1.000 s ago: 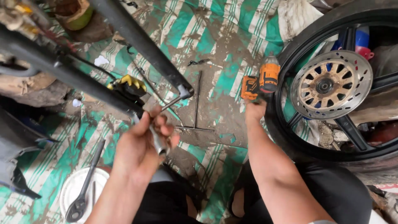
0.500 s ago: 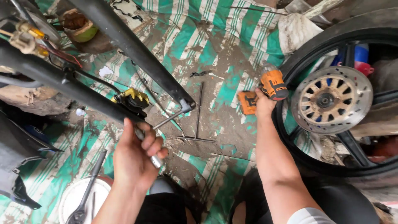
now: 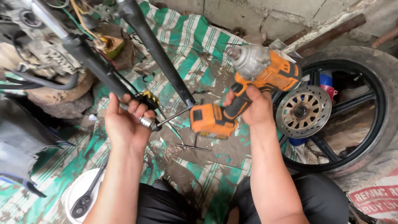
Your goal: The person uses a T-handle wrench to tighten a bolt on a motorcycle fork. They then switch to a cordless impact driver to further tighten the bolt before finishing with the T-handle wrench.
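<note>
My right hand (image 3: 253, 108) grips the handle of an orange and grey cordless impact wrench (image 3: 248, 83), lifted off the ground with its nose pointing left. My left hand (image 3: 124, 120) is wrapped around a short silver socket piece (image 3: 145, 121) on the end of a thin metal rod (image 3: 174, 116). That rod runs to the lower end of a black motorcycle fork tube (image 3: 159, 54). A second black fork tube (image 3: 95, 66) passes just above my left fingers.
A black motorcycle wheel (image 3: 375, 91) with a brake disc (image 3: 302, 111) lies at the right. A ratchet wrench (image 3: 85, 199) rests in a white bowl (image 3: 76, 188) at lower left. A green and white striped tarp (image 3: 186, 62) covers the muddy ground; loose metal rods (image 3: 192, 147) lie on it.
My right hand has picked the impact wrench up from beside the wheel and raised it toward the middle. My left hand keeps its grip on the socket piece.
</note>
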